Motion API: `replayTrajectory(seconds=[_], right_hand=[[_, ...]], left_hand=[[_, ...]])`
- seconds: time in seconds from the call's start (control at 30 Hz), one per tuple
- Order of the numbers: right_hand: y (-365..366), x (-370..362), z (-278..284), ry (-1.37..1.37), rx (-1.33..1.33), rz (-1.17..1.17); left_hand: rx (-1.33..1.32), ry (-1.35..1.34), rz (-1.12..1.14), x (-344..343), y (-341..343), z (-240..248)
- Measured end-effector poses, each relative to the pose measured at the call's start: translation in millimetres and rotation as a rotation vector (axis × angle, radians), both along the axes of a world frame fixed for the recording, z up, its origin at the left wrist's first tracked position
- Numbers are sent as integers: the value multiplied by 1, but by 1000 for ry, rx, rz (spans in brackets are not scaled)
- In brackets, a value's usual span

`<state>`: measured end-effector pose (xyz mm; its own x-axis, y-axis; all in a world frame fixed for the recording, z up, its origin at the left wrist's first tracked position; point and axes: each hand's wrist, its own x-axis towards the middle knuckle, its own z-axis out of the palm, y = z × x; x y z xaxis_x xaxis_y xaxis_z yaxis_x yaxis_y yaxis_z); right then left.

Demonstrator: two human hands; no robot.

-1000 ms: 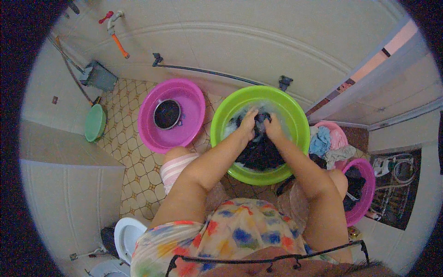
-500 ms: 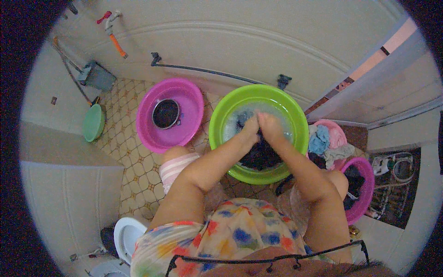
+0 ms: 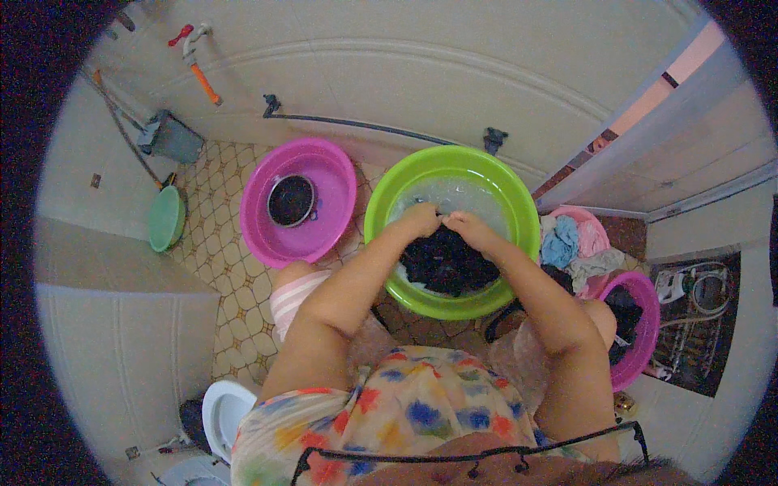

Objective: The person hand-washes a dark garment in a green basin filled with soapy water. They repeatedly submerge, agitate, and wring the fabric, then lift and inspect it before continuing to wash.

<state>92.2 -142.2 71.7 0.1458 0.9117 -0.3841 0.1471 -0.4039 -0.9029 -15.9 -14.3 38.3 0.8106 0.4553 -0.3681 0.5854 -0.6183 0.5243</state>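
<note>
Left hand (image 3: 421,219) and right hand (image 3: 472,230), fingers (image 3: 456,218) curled, grip black cloth (image 3: 450,263) side by side in the green basin (image 3: 454,309)

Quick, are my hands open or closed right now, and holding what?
Left hand: closed, gripping the black cloth.
Right hand: closed, gripping the black cloth.

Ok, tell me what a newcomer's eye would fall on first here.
Probably the lime-green basin at centre, where the left hand and right hand hold black cloth in sudsy water. Next, the magenta basin to its left, with a round dark vessel inside, and the orange tap hose at upper left.
</note>
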Motion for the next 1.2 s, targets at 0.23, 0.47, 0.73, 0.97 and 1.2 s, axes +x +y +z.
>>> replayTrajectory(seconds=[0.23,0.47,0.73,0.97,1.2], right_hand=[[-32,-14,41,5,56,173],[-50,-18,-4,-299,-3,379],[-45,-12,38,-288,40,125],[-29,23,40,-132,283,-166],[3,37,-25,-658,277,-287]], left_hand=[[-143,47,-380,-26,-19,59],[-187,223,-418,-40,-42,-9],[-207,-238,-151,-46,-13,74],[-535,-770,595,-15,9,72],[73,-480,480,16,7,-45]])
